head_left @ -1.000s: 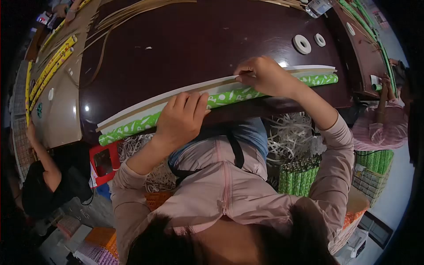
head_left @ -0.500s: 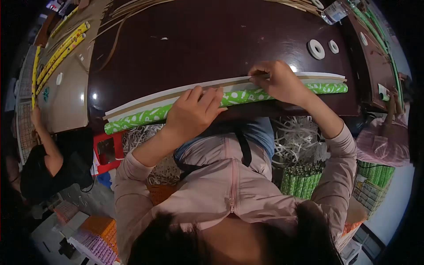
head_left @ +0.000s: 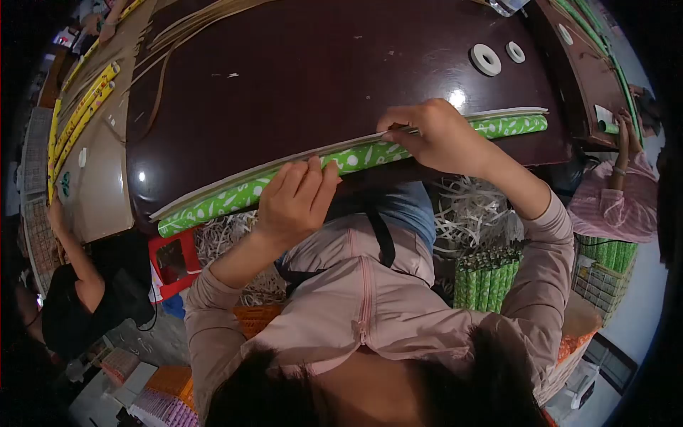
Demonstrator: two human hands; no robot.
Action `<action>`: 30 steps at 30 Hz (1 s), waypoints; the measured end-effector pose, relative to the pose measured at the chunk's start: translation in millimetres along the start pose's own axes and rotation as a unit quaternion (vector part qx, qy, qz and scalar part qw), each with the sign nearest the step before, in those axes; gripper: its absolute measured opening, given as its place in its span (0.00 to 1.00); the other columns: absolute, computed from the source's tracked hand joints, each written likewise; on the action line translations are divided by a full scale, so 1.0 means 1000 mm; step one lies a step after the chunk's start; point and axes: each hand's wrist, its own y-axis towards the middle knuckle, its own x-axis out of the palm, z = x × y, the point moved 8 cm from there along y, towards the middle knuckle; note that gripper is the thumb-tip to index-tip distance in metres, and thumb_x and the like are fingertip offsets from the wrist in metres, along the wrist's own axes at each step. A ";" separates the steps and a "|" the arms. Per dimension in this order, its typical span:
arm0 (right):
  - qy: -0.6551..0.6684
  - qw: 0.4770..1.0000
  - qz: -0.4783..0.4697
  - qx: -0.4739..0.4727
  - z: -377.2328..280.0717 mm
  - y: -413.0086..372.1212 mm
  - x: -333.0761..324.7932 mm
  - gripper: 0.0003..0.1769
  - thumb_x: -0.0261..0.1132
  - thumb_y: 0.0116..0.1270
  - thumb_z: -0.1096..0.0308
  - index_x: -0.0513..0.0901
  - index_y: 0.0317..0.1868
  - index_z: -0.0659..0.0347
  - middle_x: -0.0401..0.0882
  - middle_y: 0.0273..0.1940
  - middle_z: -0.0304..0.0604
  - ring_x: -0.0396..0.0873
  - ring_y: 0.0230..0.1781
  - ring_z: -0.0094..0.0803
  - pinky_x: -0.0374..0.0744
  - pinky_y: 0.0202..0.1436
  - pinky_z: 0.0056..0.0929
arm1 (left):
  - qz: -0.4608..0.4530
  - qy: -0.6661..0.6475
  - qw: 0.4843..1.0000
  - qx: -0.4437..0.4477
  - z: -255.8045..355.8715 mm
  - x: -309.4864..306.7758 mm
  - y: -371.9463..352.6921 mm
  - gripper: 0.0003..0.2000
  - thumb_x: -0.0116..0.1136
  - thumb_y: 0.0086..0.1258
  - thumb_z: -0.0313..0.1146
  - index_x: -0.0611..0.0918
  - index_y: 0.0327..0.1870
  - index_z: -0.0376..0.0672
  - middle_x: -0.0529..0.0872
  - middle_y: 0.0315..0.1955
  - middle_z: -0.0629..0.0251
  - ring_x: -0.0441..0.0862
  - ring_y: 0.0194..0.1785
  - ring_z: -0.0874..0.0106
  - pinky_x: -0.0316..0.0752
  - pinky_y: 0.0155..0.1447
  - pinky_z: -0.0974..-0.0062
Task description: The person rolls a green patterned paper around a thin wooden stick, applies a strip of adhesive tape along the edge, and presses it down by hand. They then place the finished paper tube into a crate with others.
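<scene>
A long roll of green wrapping paper (head_left: 220, 201) with white shapes lies along the near edge of the dark table (head_left: 284, 85). A thin brownish strip (head_left: 245, 175) runs along its far side, beside the paper's pale edge. My left hand (head_left: 295, 203) is bent over the roll left of its middle, fingertips pressing at the strip; the thumb is hidden. Farther right, my right hand (head_left: 445, 135) pinches the strip and paper edge between thumb and fingers.
Two white tape rings (head_left: 475, 61) (head_left: 509, 50) lie at the right. Brown strips (head_left: 188, 30) spread at the far left, past which are yellow tubes (head_left: 84, 121). Shredded paper (head_left: 466, 213) and bundled green rolls (head_left: 487, 281) sit below. Co-workers' hands (head_left: 57, 213) (head_left: 627, 132) show at both sides.
The white paper margin behind the strip has narrowed to a thin edge as the paper is turned over. Both hands stay on the roll; the whole view has shifted slightly.
</scene>
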 end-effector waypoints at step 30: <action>-0.231 0.957 0.122 -0.125 -0.040 -0.048 0.024 0.22 0.62 0.55 0.68 0.82 0.51 0.65 0.82 0.53 0.48 0.82 0.53 0.41 0.84 0.51 0.36 | -0.144 0.003 0.984 -0.105 0.022 0.029 0.040 0.22 0.51 0.66 0.28 0.76 0.62 0.32 0.77 0.62 0.50 0.73 0.68 0.58 0.64 0.74 0.61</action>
